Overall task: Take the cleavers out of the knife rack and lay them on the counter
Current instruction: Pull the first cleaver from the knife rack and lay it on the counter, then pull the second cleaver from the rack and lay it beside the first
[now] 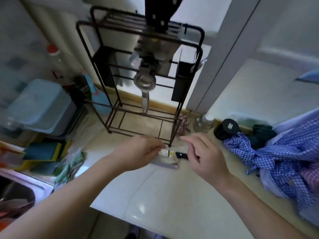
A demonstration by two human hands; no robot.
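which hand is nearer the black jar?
Right. The right hand is on the cleaver handle, just left of the black jar; the left hand is farther left.

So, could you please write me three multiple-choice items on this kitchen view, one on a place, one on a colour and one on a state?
1. Where does the cleaver lie?
A. On the counter in front of the rack
B. In the sink
C. On top of the blue bin

2. What colour is the checked cloth on the right?
A. Red and white
B. Blue and white
C. Plain green

3. How are the two hands placed?
A. Both in the sink
B. Both raised to the rack's top
C. Both down at the cleaver

Key: 1 A, the blade rests on the pale counter by the foot of the knife rack. 2 B, its squares are blue and white. 3 C, the left hand is at the blade and the right hand at the black handle.
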